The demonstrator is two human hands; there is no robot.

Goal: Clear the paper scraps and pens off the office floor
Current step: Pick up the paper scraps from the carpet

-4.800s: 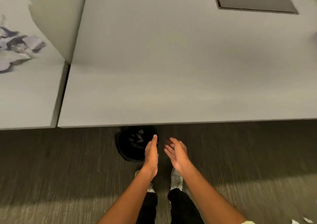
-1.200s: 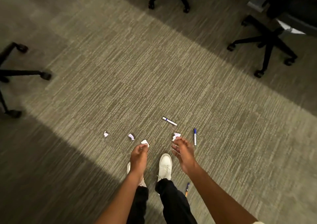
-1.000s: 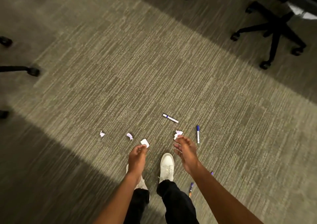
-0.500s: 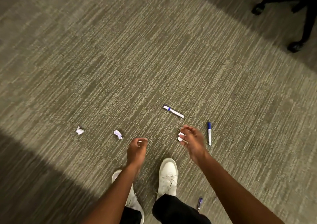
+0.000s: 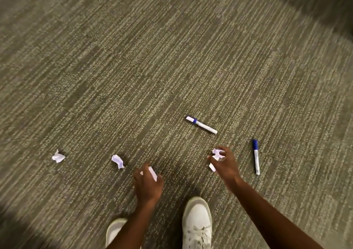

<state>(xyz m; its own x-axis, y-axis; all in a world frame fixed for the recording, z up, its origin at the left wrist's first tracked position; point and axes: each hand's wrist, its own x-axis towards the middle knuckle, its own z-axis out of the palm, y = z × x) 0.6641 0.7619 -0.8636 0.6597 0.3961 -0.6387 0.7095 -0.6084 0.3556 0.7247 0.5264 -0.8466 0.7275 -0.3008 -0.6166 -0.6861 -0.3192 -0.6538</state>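
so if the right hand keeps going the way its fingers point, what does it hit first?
Likely the crumpled paper scrap right at the right hand's fingertips; the fingers already seem curled around it. Whether they touch it is unclear.

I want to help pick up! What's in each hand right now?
Left hand: fingers curled on a white paper scrap.
Right hand: fingers pinching a crumpled paper scrap.

Bare forearms, no sleeves showing; white lace-up sneakers (image 5: 197, 224) on both feet
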